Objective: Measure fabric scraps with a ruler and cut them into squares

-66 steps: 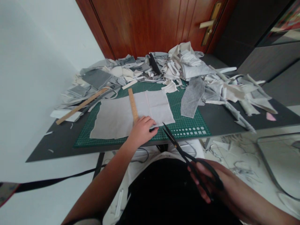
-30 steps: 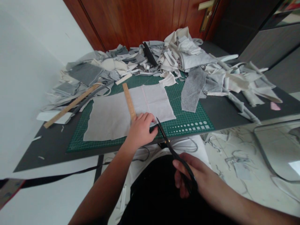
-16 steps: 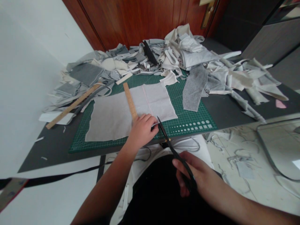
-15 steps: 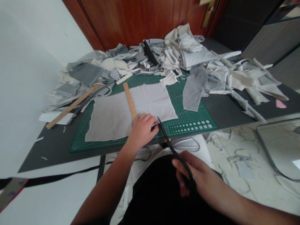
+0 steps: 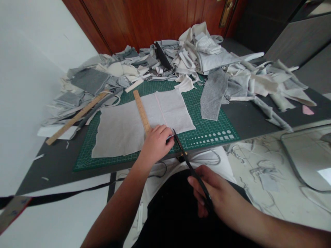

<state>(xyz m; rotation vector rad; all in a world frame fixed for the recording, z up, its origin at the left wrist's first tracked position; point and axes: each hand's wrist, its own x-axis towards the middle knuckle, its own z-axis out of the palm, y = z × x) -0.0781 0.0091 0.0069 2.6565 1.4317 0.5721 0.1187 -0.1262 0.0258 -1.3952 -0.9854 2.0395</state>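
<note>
A light grey piece of fabric (image 5: pixel 119 129) lies flat on the green cutting mat (image 5: pixel 85 151), with a faint pinkish line across its right part. My left hand (image 5: pixel 158 140) is closed on the fabric's near edge, pinching it between thumb and fingers. A wooden ruler (image 5: pixel 141 109) lies across the fabric, its near end against that hand. In my right hand (image 5: pixel 207 189) is a pair of black scissors (image 5: pixel 186 158), held low in front of the table. Their blades look nearly closed, with the tip at the fabric's edge beside my left fingers.
Heaps of grey and cream fabric scraps (image 5: pixel 124 69) line the back of the dark table (image 5: pixel 33 174). A dark grey piece (image 5: pixel 214 94) overlaps the mat's right side. At the left lies a second wooden ruler (image 5: pixel 77 119). Offcuts (image 5: pixel 266 175) litter the floor at right.
The view has shifted slightly. My left hand keeps its grip on the fabric edge, and the scissors stay beside it with their tip at nearly the same spot.
</note>
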